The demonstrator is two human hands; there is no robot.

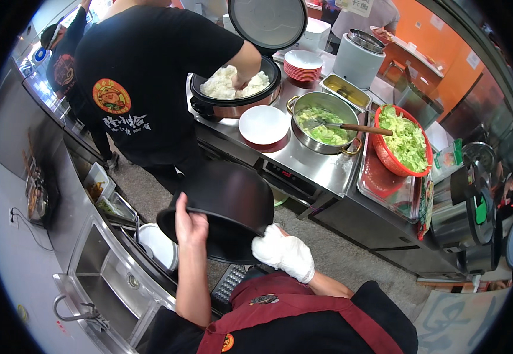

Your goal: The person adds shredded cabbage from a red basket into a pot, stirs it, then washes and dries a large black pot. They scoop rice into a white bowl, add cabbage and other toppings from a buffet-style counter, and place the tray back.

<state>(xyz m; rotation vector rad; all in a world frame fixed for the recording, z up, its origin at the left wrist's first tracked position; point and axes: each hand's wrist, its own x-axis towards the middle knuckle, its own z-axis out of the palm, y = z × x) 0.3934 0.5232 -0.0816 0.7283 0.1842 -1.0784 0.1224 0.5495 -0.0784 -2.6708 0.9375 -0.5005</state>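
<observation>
A large black inner pot [234, 190], likely from a rice cooker, is tilted in front of my body. My left hand [191, 223] grips its rim on the left side, thumb up along the outer wall. On the right, my right hand [283, 252] holds the rim through a bunched white cloth [285, 254] that hides most of the fingers. The pot's inside is largely turned from view, so I cannot tell whether anything is in it. Beyond it, a rice cooker [239, 104] stands with its lid [269, 20] raised and white rice [221, 84] inside.
A co-worker in black [146, 79] stands close ahead, one hand in the rice. On the steel counter [323, 170] are a white plate [264, 125], a pot of greens [323, 124] with a ladle, and a red basket of chopped lettuce [404, 137]. A steel sink [110, 274] lies left.
</observation>
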